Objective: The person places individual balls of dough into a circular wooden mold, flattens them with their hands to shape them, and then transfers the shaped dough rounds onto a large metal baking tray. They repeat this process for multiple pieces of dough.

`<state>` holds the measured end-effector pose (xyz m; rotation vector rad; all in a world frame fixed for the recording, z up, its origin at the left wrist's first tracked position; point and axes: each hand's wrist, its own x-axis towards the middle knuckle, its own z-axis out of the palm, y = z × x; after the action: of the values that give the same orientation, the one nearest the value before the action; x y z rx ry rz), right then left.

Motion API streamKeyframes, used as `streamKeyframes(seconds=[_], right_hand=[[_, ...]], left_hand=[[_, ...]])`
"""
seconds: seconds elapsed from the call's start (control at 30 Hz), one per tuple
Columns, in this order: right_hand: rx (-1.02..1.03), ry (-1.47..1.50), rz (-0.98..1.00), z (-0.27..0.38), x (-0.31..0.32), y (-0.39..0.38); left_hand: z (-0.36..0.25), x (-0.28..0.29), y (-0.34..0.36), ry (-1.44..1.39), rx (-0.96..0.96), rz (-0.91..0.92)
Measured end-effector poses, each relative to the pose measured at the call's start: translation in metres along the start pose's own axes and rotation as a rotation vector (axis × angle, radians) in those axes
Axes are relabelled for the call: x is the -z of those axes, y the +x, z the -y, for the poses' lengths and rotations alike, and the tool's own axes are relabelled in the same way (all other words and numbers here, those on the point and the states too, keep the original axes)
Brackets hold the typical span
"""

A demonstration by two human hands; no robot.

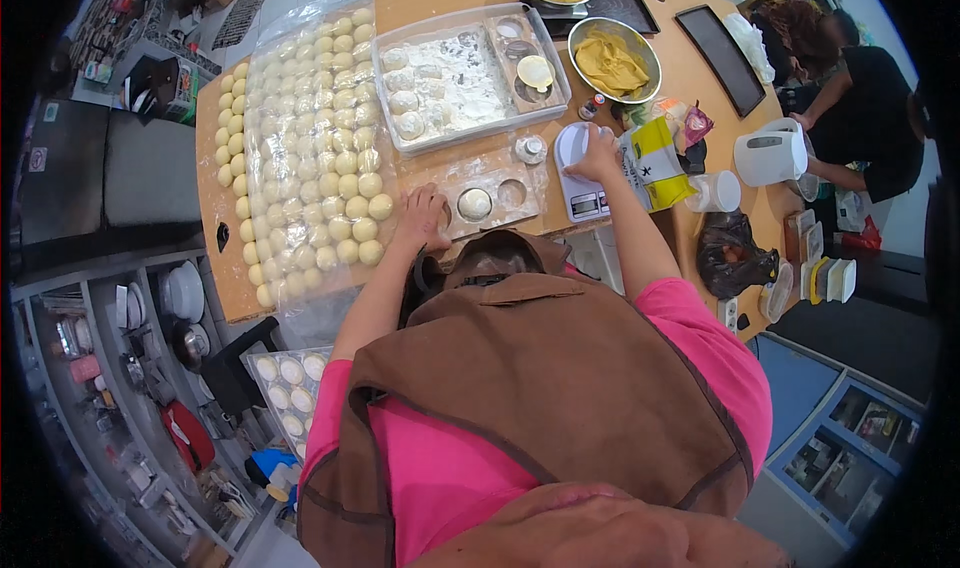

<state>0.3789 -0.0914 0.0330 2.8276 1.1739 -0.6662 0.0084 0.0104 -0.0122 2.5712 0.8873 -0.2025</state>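
Note:
My left hand (pixel 425 215) grips the left end of a flour-dusted wooden mould (pixel 462 182) at the table's near edge, fingers bent against it. A pale dough round (pixel 474 204) sits in one of the mould's round hollows; the other hollow shows bare wood. Over to the right, my right hand (pixel 598 158) is on the white kitchen scale (pixel 583 185), its fingers curled down at the pan. What those fingers hold, if anything, is hidden. A small white-dusted round piece (pixel 530 149) stands between the mould and the scale.
Rows of dough balls (pixel 330 183) under plastic fill the left. A flour tub (pixel 455 78) lies beyond the mould. Bowls of yellow filling (pixel 612 60), a yellow packet (pixel 657 163) and a white jug (pixel 770 154) stand right. A person in black (pixel 880 118) works at the far right.

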Motion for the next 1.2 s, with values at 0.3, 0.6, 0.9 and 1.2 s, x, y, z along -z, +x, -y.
streamKeyframes(seconds=[0.3,0.6,0.9,1.2], right_hand=[[0.009,0.001,0.01,-0.011,0.0,0.008],[0.158,-0.026,-0.233,0.005,0.008,-0.01],[0.615,0.045,-0.13,0.055,-0.029,0.004],[0.625,0.217,-0.221,0.063,0.001,-0.014]], left_hand=[[-0.001,0.003,-0.003,-0.036,-0.008,-0.027],[0.001,0.0,-0.003,-0.052,0.004,-0.028],[-0.004,0.009,0.005,-0.022,0.004,-0.009],[-0.002,0.011,-0.001,-0.032,0.008,-0.017]])
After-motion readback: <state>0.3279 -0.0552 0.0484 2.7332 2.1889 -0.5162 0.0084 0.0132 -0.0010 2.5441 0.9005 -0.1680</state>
